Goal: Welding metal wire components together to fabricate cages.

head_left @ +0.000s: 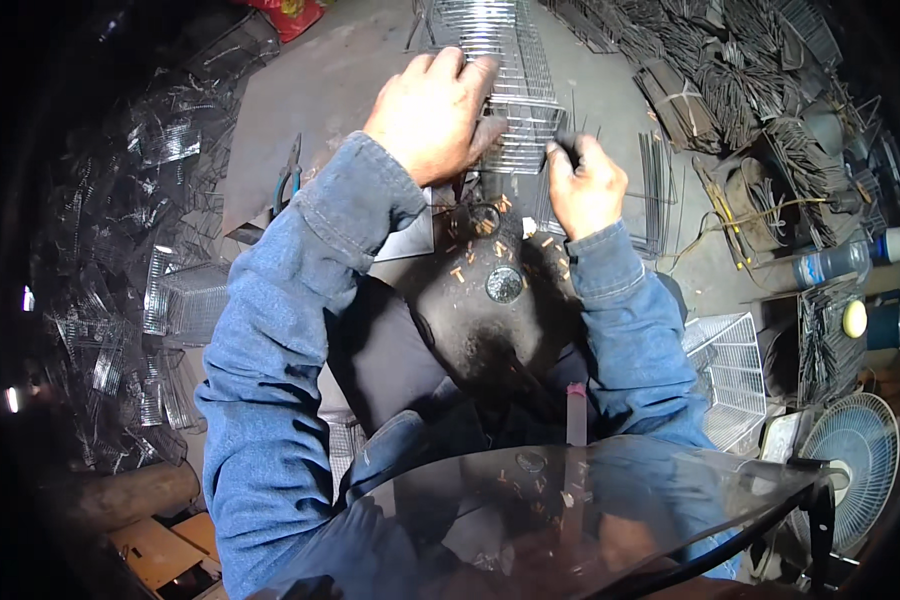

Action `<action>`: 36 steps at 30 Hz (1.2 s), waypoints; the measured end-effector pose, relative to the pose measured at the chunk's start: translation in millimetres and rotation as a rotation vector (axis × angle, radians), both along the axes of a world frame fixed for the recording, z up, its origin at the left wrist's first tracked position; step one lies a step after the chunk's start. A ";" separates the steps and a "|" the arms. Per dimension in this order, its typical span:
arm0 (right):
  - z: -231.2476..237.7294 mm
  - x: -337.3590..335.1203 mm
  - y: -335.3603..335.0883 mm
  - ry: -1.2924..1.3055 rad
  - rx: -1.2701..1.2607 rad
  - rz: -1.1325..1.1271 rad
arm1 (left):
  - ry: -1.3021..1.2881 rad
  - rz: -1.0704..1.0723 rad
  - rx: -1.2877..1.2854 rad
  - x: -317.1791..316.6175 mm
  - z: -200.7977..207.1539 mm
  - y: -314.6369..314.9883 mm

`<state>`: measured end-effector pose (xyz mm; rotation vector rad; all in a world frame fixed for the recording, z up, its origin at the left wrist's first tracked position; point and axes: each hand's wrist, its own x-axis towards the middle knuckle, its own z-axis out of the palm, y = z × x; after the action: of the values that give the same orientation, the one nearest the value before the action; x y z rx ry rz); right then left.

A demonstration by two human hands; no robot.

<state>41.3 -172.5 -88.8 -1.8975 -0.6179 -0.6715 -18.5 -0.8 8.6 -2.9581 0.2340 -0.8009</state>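
A shiny wire basket [520,128] lies ahead of me, its rows of thin bars running away toward the far edge. My left hand [435,118] is closed on its left side, with the thumb pointing in over the bars. At the basket's near right corner, my right hand [587,188] has its thumb and fingers pinched together. What that pinch holds, if anything, is too small to make out. Below the basket, between my knees, is a dark rounded metal stand [480,310] strewn with small tan bits.
Pliers [288,175] with blue handles lie left of my left forearm. Loose wire rods [656,190] are at the right, below heaped wire bundles [710,70]. Wire baskets [195,300] crowd the left. A fan [850,450] and a bottle [832,264] stand right. A clear visor [570,500] crosses the lower view.
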 end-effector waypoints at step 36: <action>-180.2 -127.6 -26.5 1.226 -0.938 0.660 | 0.163 0.100 -0.009 6.5 -16.3 32.6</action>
<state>-86.3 -199.0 -269.1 -2.2201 -0.6772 1.3554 -12.0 31.9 -7.6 -3.0177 0.0896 -0.5517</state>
